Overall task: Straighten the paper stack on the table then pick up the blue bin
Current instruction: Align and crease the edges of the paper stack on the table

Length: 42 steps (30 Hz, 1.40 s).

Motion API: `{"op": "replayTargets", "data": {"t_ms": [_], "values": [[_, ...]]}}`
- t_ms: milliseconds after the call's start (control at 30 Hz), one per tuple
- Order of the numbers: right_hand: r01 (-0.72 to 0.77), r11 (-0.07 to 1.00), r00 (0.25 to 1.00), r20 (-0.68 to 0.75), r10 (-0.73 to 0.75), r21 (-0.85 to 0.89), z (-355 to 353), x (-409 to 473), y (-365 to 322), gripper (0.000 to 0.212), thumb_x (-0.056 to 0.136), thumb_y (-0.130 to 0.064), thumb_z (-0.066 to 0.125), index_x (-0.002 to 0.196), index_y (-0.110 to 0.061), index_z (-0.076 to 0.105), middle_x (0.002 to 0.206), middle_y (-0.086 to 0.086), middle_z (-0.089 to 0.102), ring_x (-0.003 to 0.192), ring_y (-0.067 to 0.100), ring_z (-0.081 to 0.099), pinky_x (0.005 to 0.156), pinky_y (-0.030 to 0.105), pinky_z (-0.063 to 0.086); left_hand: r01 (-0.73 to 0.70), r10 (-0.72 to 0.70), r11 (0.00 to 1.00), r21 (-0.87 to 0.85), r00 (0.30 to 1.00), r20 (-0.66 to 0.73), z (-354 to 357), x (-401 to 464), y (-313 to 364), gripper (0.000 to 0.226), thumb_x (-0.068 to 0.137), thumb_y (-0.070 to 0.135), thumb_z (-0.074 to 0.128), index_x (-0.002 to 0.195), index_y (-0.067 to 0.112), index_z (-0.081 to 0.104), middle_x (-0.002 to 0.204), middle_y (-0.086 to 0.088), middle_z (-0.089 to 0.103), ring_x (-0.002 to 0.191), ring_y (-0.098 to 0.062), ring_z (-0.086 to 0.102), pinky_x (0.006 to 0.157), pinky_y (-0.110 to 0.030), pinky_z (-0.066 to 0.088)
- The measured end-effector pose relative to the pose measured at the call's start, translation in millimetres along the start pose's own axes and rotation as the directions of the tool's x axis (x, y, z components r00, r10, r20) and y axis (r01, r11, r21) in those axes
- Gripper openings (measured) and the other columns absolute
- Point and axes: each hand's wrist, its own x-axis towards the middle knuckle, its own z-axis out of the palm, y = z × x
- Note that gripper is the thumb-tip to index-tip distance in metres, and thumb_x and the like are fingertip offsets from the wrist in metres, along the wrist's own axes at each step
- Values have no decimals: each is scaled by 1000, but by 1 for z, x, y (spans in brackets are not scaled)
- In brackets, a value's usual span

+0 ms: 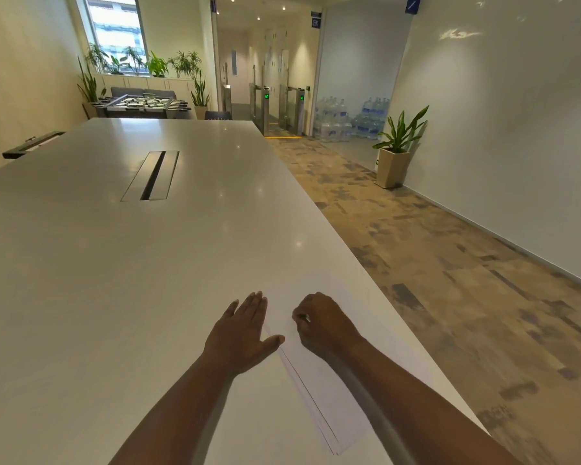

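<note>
A stack of white paper (319, 394) lies near the right edge of the long white table (131, 263), its sheets slightly fanned along the left side. My left hand (245, 330) lies flat with fingers apart against the stack's left edge, thumb resting on the paper. My right hand (322, 320) rests on top of the stack with its fingers curled down onto the sheets. No blue bin is in view.
A dark cable slot (151, 176) is set into the table's middle. To the right runs patterned carpet (450, 263) with a potted plant (396, 152) by the wall. Stacked water bottles (349, 119), turnstile gates (282, 109) and a foosball table (141, 105) stand beyond.
</note>
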Motion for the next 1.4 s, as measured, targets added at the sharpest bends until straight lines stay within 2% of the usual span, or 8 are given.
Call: {"op": "replayTargets", "data": {"t_ms": [267, 400, 600, 733, 1033, 1100, 1167, 1400], "values": [[53, 992, 991, 119, -68, 118, -24, -20, 10, 19, 80, -17, 65, 89, -16, 82, 91, -2, 76, 80, 5, 68, 69, 11, 52, 11, -11, 1000, -3, 1000, 12, 1, 1, 0, 99, 83, 79, 7, 154, 11, 1, 163, -3, -3, 149, -11, -6, 121, -35, -3], [100, 991, 993, 49, -104, 90, -18, -3, 4, 18, 85, -16, 65, 82, -10, 81, 85, 3, 77, 79, 11, 68, 76, 27, 53, 7, -7, 1000, -1, 1000, 9, 0, 0, -1, 104, 77, 80, -1, 154, 11, 2, 163, -4, -2, 149, -12, -5, 120, -34, -3], [104, 986, 991, 75, -115, 127, -13, -28, -3, 18, 87, -13, 66, 96, -15, 82, 98, 0, 77, 89, 4, 66, 74, -1, 41, -5, 5, 1000, -14, 1000, 0, 1, 1, -2, 109, 73, 82, -7, 154, 10, 2, 163, -5, -1, 149, -12, -5, 120, -35, -3], [130, 988, 983, 121, -140, 80, -29, -21, 12, 16, 85, -14, 67, 89, -10, 82, 93, 5, 78, 86, 11, 69, 78, 15, 52, 3, -3, 1000, -9, 1000, -3, 2, 2, -1, 108, 74, 82, -5, 154, 10, 2, 163, -5, -1, 149, -12, -5, 121, -35, -2], [109, 984, 987, 102, -124, 141, -24, -38, 2, 15, 80, -14, 70, 88, -15, 82, 89, 0, 77, 80, 2, 66, 70, 5, 47, 3, -3, 1000, 4, 1000, 15, 2, 2, -2, 100, 81, 78, 6, 154, 10, 0, 163, -4, -3, 149, -11, -7, 121, -35, -3], [80, 991, 994, 69, -88, 104, -36, -37, 15, 16, 75, -12, 69, 70, -23, 80, 74, -3, 73, 69, 4, 64, 64, 11, 48, 7, -7, 1000, 10, 1000, 22, 2, 2, -1, 100, 81, 78, 7, 154, 10, 0, 163, -4, -3, 149, -11, -7, 121, -35, -3], [-20, 1000, 1000, -16, 20, 19, -35, -28, 26, 31, 71, -11, 57, 45, -24, 49, 50, 0, 48, 51, 11, 48, 53, 24, 41, 11, -11, 1000, 16, 1000, 26, 2, 1, 0, 101, 81, 80, 6, 154, 10, 1, 163, -4, -3, 149, -11, -7, 121, -35, -4], [51, 999, 999, 4, -51, 10, -1, -26, -4, 22, 86, -22, 58, 89, -21, 80, 92, -9, 75, 85, 3, 62, 75, 22, 52, 2, -2, 1000, 13, 1000, 14, 1, 0, -1, 98, 84, 78, 11, 154, 10, 0, 163, -4, -3, 149, -11, -7, 121, -35, -3]]}}
